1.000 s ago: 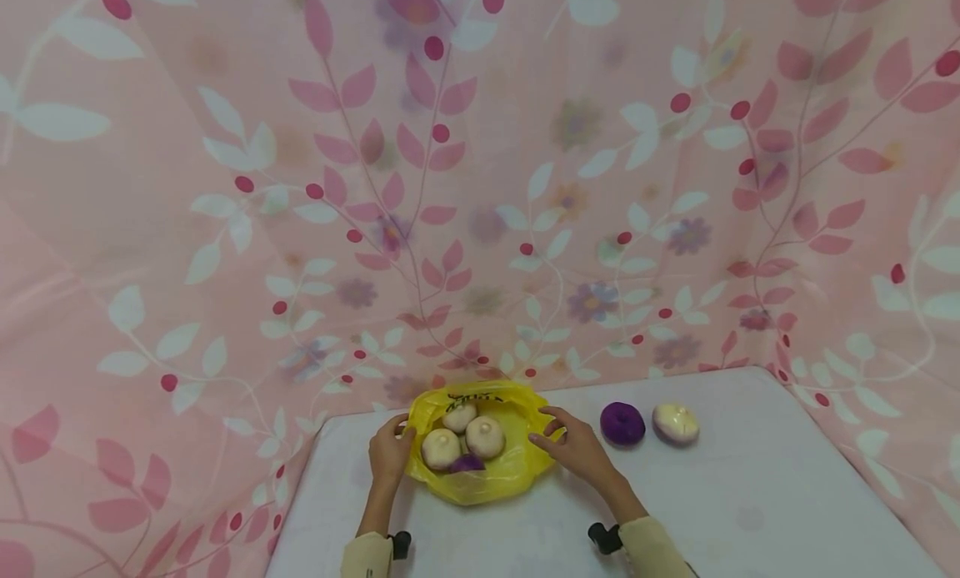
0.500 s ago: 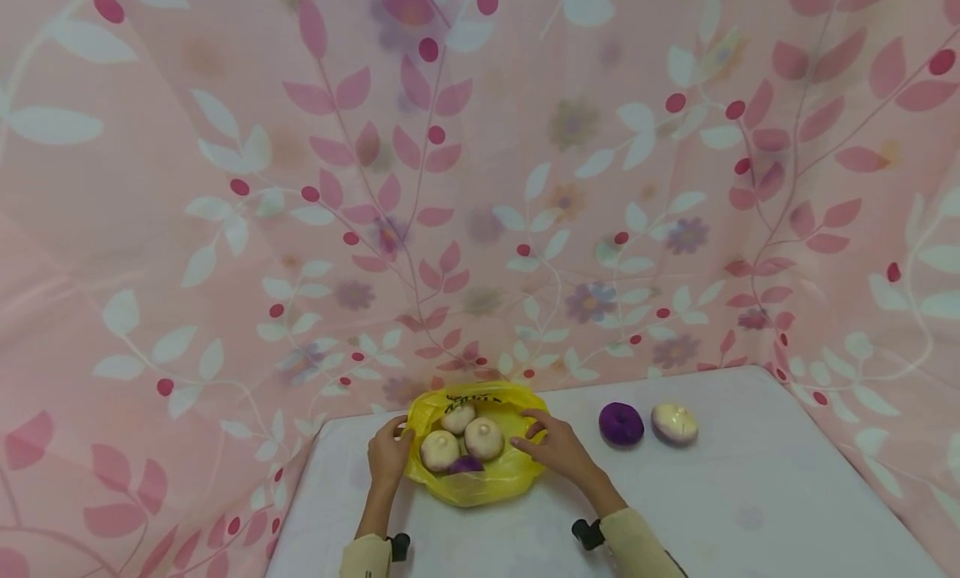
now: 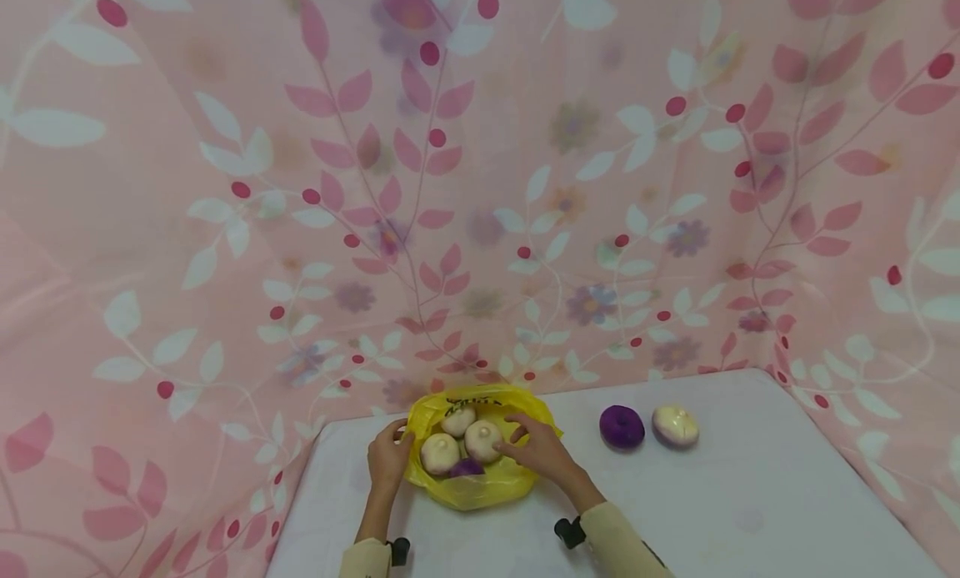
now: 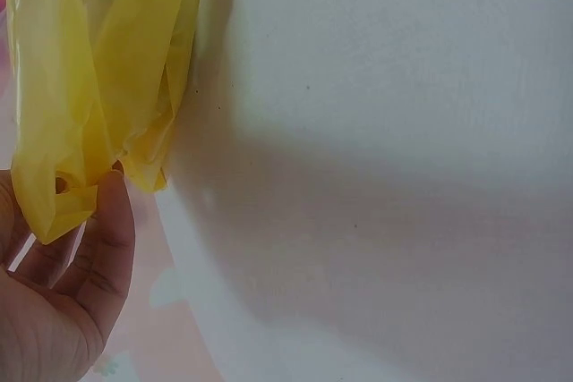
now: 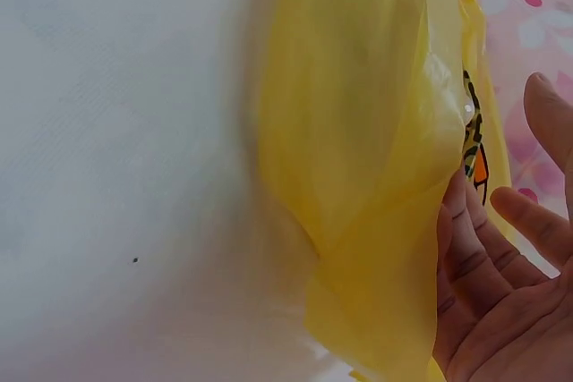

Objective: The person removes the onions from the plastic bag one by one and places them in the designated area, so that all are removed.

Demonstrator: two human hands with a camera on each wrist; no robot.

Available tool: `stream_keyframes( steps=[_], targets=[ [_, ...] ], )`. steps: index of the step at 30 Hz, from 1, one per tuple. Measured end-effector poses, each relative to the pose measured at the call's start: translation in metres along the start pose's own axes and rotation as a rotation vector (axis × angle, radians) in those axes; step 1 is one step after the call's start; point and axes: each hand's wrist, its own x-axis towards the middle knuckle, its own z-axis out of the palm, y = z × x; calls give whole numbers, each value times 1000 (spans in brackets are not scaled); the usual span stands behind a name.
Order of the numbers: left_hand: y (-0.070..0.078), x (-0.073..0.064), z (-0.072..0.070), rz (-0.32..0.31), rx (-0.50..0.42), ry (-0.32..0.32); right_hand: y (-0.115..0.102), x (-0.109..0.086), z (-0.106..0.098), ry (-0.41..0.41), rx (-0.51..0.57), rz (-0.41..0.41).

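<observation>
A yellow plastic bag (image 3: pixel 495 493) lies with its mouth spread wide on the table. Inside it sit several round, turnip-like vegetables: pale ones such as the front left one (image 3: pixel 439 454), and a dark purple one (image 3: pixel 467 468) at the near side. My left hand (image 3: pixel 389 454) holds the bag's left rim; in the left wrist view its fingers (image 4: pixel 112 252) pinch the yellow film. My right hand (image 3: pixel 542 449) reaches over the right rim into the mouth, fingers spread, fingertips right beside the right pale vegetable (image 3: pixel 482 441). In the right wrist view the bag's wall partly hides those fingers.
To the right of the bag, a purple round vegetable (image 3: pixel 622 427) and a pale one (image 3: pixel 675 426) lie side by side on the white-covered table (image 3: pixel 742 495). A pink floral curtain (image 3: pixel 480 186) rises directly behind the table's back edge.
My right hand has moved left from the bag's right rim into its mouth, toward the pale vegetables. The left hand stays at the left rim.
</observation>
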Motion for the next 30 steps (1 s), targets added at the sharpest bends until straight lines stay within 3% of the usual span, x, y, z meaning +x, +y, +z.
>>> stream_keyframes(
  steps=[13, 19, 30],
  targets=[
    [-1, 0, 2, 2, -9, 7, -4, 13, 8, 19, -99, 33],
    [0, -2, 1, 21, -7, 4, -9, 17, 13, 23, -105, 103],
    [0, -1, 1, 14, -7, -2, -20, 22, 22, 34, -111, 126]
  ],
)
